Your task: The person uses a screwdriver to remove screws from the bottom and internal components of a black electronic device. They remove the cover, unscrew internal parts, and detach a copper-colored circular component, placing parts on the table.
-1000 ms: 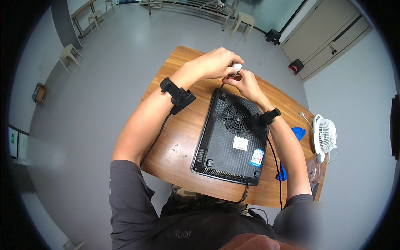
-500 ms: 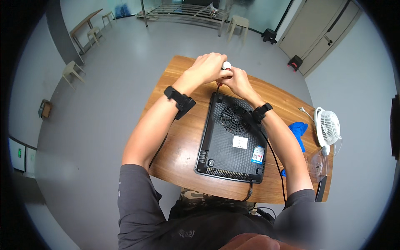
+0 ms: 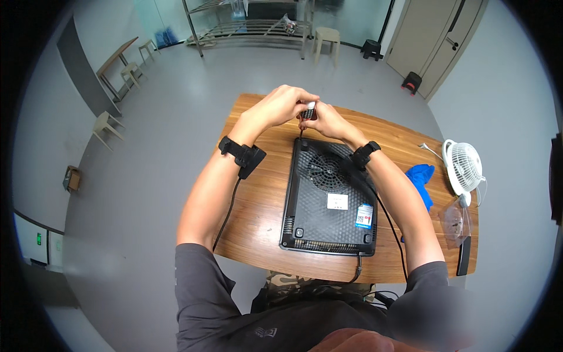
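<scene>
A black induction cooker point(image 3: 314, 220) lies underside up on the wooden table point(image 3: 252, 217), its round fan grille point(image 3: 327, 173) and pale stickers showing. At its far left corner stands a screwdriver point(image 3: 308, 111) with a white-capped, dark and red handle, shaft pointing down to that corner. The fingers of my left hand point(image 3: 284, 107) are closed about the upper part of the handle. Lower down, my right hand point(image 3: 329, 123) pinches the screwdriver from the other side. Fingers hide part of the handle, and the exact spot the tip meets is too small to see.
Right of the cooker are a blue cloth point(image 3: 420, 183), a white fan point(image 3: 463, 167), a clear plastic container point(image 3: 454, 222) and a black bar-shaped object point(image 3: 464, 256). A power cord point(image 3: 359, 270) leaves the cooker's near edge. Stools and a metal rack point(image 3: 252, 26) stand beyond the table.
Both hands stay on the screwdriver; my left hand's fingers have shifted their grip, showing more of the handle. The view has moved slightly, and the cooker remains in place on the table.
</scene>
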A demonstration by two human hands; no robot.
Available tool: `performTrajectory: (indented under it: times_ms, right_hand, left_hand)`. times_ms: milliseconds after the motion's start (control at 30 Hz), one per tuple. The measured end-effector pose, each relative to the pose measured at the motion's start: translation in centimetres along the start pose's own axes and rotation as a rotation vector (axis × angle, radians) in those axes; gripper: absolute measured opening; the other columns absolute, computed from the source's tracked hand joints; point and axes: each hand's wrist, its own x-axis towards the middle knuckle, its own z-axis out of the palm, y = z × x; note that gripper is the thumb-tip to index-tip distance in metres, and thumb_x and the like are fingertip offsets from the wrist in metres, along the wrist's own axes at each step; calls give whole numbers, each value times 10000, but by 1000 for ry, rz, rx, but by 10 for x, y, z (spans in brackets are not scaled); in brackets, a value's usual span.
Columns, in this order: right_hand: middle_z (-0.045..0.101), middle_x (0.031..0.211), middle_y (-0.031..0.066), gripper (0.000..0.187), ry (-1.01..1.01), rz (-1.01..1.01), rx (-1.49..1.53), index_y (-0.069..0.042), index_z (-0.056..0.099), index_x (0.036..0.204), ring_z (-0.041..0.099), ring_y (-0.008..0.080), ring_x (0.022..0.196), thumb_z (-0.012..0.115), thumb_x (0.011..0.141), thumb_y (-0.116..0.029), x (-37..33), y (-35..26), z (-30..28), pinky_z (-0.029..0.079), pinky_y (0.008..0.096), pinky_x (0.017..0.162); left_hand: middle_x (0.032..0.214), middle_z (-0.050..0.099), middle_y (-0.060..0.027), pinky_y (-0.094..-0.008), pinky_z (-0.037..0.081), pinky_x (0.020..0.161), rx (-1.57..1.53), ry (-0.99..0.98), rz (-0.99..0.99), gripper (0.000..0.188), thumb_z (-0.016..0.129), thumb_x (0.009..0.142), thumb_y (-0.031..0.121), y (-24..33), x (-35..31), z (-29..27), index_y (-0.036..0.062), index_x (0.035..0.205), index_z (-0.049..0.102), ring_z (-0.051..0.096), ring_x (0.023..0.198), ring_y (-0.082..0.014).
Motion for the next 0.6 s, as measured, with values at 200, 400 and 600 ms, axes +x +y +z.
performTrajectory:
  times_ms: [200,400,600]
  right_hand:
    - [725,910,127,285,114,66,46,23,607,1014,712,191,862,780,844,-126,2,-2,11,559,343,801]
    - [731,904,145,395,266,141,167,39,631,964,724,208,861,872,770,-207,4,-16,25,570,338,770]
    - [677,775,173,312,410,-10,-90,17,601,849,685,361,754,846,742,-146,3,-13,38,537,436,702]
  left_hand:
    - [979,748,-217,-406,576,822,82,38,-140,293,731,894,140,4,-2,-8,10,1156,736,733,902,-358]
    - [854,726,-241,-436,572,746,256,62,-257,318,816,815,251,-1,-1,-16,-26,958,755,720,824,-383]
    - [813,708,-249,-456,562,735,311,132,-226,350,821,808,297,6,0,-5,-32,891,738,702,808,-412]
